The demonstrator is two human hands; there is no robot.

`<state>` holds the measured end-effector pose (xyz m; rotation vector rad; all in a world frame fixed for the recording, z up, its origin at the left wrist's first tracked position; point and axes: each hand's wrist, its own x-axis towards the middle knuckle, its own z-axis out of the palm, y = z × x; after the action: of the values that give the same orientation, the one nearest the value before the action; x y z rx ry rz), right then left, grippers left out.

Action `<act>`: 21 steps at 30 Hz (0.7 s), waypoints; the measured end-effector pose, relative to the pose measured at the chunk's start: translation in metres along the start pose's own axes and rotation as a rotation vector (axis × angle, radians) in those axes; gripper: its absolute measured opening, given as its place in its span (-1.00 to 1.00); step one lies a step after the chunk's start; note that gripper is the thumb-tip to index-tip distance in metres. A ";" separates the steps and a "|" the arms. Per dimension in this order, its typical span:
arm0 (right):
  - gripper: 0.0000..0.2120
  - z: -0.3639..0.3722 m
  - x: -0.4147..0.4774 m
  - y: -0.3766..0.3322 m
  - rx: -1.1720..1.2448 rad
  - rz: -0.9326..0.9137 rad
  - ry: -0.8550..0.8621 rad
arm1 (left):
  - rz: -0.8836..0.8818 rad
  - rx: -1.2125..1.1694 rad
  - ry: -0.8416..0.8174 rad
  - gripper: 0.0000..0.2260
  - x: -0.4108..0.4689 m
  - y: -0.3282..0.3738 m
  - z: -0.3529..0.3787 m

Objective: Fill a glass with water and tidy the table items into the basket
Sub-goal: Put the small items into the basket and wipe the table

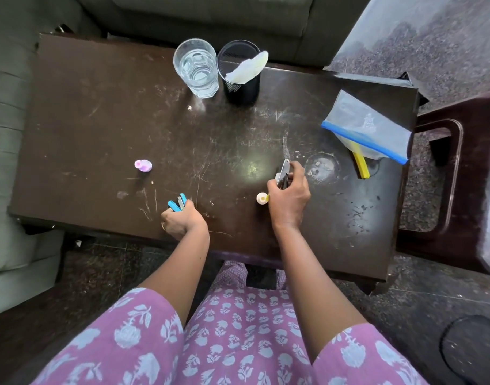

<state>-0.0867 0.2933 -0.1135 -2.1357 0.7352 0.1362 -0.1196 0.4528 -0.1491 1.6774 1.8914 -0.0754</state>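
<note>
nearest the camera, two bare forearms reach out from short sleeves of soft mauve cotton printed with pale blue flowers, over a dark brown wooden table (99,112) whose glossy top is dull with fine scratches and pale smudges. the left hand (182,220) is curled closed around a small blue plastic stapler (177,202) with a metal core, its tip poking out past the knuckles near the table's front edge. the right hand (289,195) is wrapped around a slim silver metal stapler (283,175), held tilted with one end up, the fingers pinching its sides. just beside that hand's thumb stands a small round white-and-yellow plastic cap-like piece (262,198); what it is cannot be told. further left lies a small rounded lilac plastic item (143,165), alone. toward the right edge rests a clear, crinkled zip bag with a blue seal strip (366,129), partly covering a flat yellow strip (361,165). at the far edge a faceted clear glass tumbler (196,68) holds water, touching or just beside a black cylindrical wire-mesh basket (241,79) with a crumpled white paper (248,68) leaning out of it.
</note>
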 end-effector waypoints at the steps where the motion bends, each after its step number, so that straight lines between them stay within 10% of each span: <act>1: -0.53 -0.003 0.002 0.000 0.004 -0.014 0.014 | 0.012 -0.017 0.006 -0.56 -0.003 0.001 0.000; 11: -0.55 -0.044 0.032 0.004 0.028 -0.207 0.233 | 0.428 -0.219 -0.014 -0.63 -0.075 0.036 0.023; 21: -0.54 -0.141 0.089 0.028 0.026 -0.189 0.526 | 1.033 -0.251 -0.479 -0.62 -0.230 0.080 0.067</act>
<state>-0.0507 0.1325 -0.0741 -2.2218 0.8146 -0.5517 -0.0152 0.2373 -0.0693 2.0148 0.5364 0.1568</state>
